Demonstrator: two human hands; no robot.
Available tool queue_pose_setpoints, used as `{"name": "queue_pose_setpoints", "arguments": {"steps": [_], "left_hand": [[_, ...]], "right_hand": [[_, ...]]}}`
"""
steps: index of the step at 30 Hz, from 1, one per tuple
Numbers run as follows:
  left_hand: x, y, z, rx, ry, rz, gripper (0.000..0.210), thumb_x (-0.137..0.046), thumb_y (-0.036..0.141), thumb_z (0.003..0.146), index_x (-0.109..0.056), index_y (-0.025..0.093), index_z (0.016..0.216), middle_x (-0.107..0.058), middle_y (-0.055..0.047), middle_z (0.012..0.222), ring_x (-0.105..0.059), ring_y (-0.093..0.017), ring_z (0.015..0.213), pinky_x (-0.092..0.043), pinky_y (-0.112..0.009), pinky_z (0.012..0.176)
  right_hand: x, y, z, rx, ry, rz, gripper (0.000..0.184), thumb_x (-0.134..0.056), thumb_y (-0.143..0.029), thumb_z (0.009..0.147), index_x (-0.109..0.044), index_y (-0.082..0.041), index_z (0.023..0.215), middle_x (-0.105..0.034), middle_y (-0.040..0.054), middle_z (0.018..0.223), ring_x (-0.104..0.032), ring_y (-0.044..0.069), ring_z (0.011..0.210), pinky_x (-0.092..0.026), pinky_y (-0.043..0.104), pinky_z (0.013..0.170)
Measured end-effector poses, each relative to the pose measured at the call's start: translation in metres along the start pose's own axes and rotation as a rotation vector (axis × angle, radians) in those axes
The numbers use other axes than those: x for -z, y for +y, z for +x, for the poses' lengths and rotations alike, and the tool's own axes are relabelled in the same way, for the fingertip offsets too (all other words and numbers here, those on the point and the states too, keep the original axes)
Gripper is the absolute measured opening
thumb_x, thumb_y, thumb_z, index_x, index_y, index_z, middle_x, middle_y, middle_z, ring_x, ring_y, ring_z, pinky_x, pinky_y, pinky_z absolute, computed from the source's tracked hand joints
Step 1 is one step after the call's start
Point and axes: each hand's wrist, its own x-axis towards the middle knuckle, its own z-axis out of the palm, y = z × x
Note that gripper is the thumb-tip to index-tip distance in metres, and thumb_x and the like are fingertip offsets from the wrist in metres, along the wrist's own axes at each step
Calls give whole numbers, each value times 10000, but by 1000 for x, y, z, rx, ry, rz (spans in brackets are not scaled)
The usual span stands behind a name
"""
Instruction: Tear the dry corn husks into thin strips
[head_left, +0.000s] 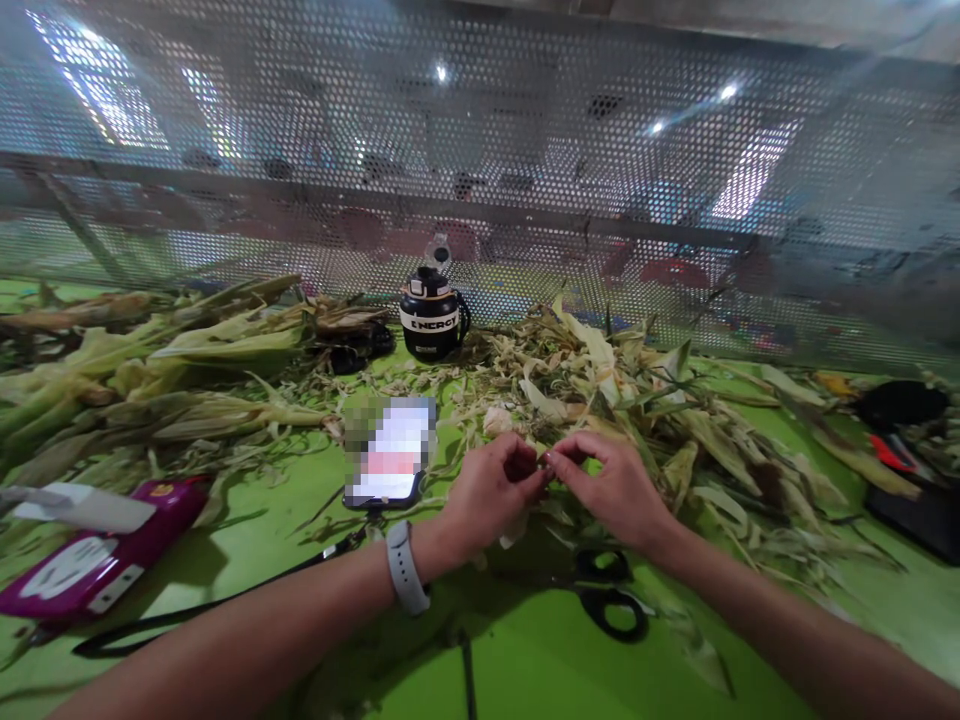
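My left hand (491, 492) and my right hand (611, 490) meet over the middle of the green table (540, 670), with thumbs and fingertips pinched together. Whatever lies between the fingertips is hidden or too small to make out. A grey band with a watch (406, 568) sits on my left wrist. Below the hands lie scissors (611, 595) with black handles, their blades partly in shadow. Just beyond my fingers spreads a heap of dry and green corn husks (592, 370). To the left of my left hand is a lit phone (390, 455), its screen blurred.
Behind stands a black bottle (431, 318) with its lid flipped up, before a perforated metal screen (480, 130). More corn husks (187, 350) lie at left. A purple device (97, 550) and a black strap (225, 600) are nearer. Dark objects (907, 450) lie far right.
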Motion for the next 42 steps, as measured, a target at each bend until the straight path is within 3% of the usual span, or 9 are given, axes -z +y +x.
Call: {"name": "queue_pose_setpoints", "arguments": {"steps": [6, 15, 17, 20, 25, 29, 36, 39, 42], "left_hand": [[4, 1, 3, -19, -60, -48, 158, -622, 285, 772, -524, 163, 754, -597, 3, 664, -576, -126, 591, -479, -234, 534], [5, -2, 0, -269, -140, 277, 72, -546, 208, 815, -594, 153, 814, -598, 0, 661, -511, -103, 577, -410, -206, 543], [5, 1, 0, -292, -148, 322, 78, -534, 195, 817, -600, 162, 793, -617, -17, 703, -530, -116, 614, -420, -222, 575], [6, 4, 0, -288, -172, 334, 94, -531, 193, 818, -623, 172, 823, -643, -38, 763, -559, -138, 668, -437, -247, 628], [9, 7, 1, -149, -244, 206, 96, -554, 222, 802, -626, 169, 839, -608, -10, 681, -550, -131, 606, -434, -233, 575], [12, 14, 0, -6, -520, 31, 174, -566, 289, 815, -547, 167, 692, -522, 34, 600, -525, -103, 551, -419, -207, 526], [14, 36, -11, 405, -932, -340, 233, -618, 385, 807, -558, 161, 781, -607, 15, 637, -590, -96, 507, -481, -213, 508], [14, 40, -14, 498, -1006, -431, 250, -649, 376, 792, -596, 162, 912, -646, 0, 648, -626, -110, 506, -493, -214, 501], [13, 37, -12, 491, -951, -451, 268, -665, 363, 782, -612, 153, 938, -681, -22, 671, -660, -127, 561, -504, -209, 512]], "right_hand": [[6, -5, 0, 22, 48, 9, 256, -537, -205, 809, -522, -173, 1063, -652, 4, 747, -619, 175, 775, -450, 301, 758], [17, -3, 6, 48, 24, -251, 181, -500, -327, 833, -595, -175, 809, -641, 62, 857, -564, 214, 846, -395, 356, 800], [18, -1, 9, 15, -48, -230, 268, -485, -370, 850, -594, -178, 698, -639, 50, 773, -565, 204, 789, -403, 342, 764], [16, 3, 13, -61, -114, -94, 198, -538, -314, 809, -606, -170, 690, -647, 33, 721, -577, 179, 722, -428, 301, 701], [15, 1, 14, -71, -83, 105, 165, -574, -309, 798, -624, -161, 746, -662, 24, 727, -596, 163, 707, -453, 283, 689], [17, -4, 14, -71, -73, 192, 165, -610, -315, 778, -619, -157, 731, -645, 16, 713, -585, 152, 700, -451, 270, 687], [23, 4, 19, -105, 168, 406, 196, -650, -354, 753, -606, -165, 730, -572, -21, 673, -506, 109, 631, -428, 238, 645], [20, 7, 21, -124, 186, 439, 208, -665, -366, 734, -611, -165, 740, -576, -18, 687, -504, 111, 642, -426, 240, 653], [16, 7, 20, -195, 184, 578, 246, -688, -397, 710, -592, -171, 723, -576, -23, 670, -510, 109, 629, -435, 238, 646]]}}
